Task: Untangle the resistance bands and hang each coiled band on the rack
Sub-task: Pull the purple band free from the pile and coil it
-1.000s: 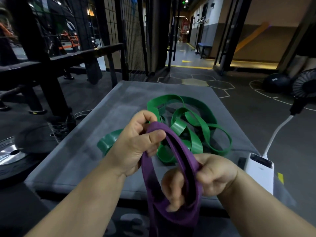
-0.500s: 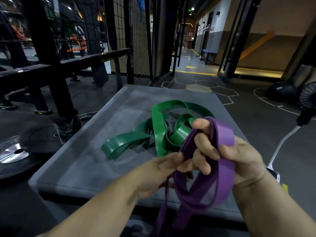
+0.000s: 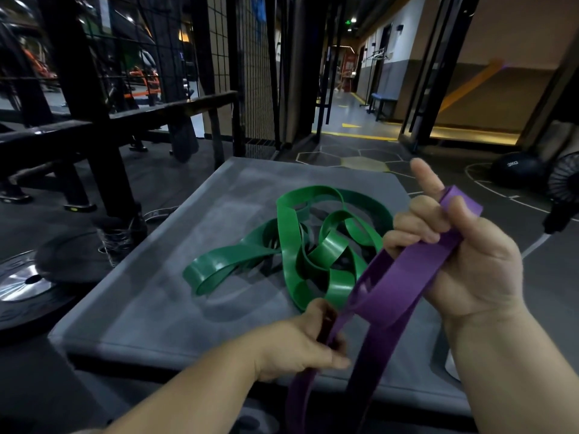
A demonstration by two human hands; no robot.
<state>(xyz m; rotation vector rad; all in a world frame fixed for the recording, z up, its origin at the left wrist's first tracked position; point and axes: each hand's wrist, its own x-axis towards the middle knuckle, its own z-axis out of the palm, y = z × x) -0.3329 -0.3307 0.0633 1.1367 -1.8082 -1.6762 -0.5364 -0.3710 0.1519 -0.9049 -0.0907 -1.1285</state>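
A purple resistance band [image 3: 394, 286] stretches between my two hands above the near edge of a grey padded box [image 3: 150, 308]. My right hand [image 3: 463, 252] is raised at the right and grips the band's upper fold, with the index finger pointing up. Lower down, my left hand [image 3: 300, 343] pinches a lower strand of the same band. The band's loose loops hang below the picture's bottom edge. A green resistance band [image 3: 300, 245] lies tangled in loops on top of the box, apart from both hands.
A black steel rack frame [image 3: 94, 126] and a wire mesh panel [image 3: 250, 73] stand at the left and behind the box. Weight plates [image 3: 22, 283] lie on the floor at the left. A dark medicine ball [image 3: 513, 170] and a fan [image 3: 564, 183] sit at the right.
My right hand has risen to the right with the band's fold, and my left hand has slid down the strand toward me, so the purple band is drawn out longer.
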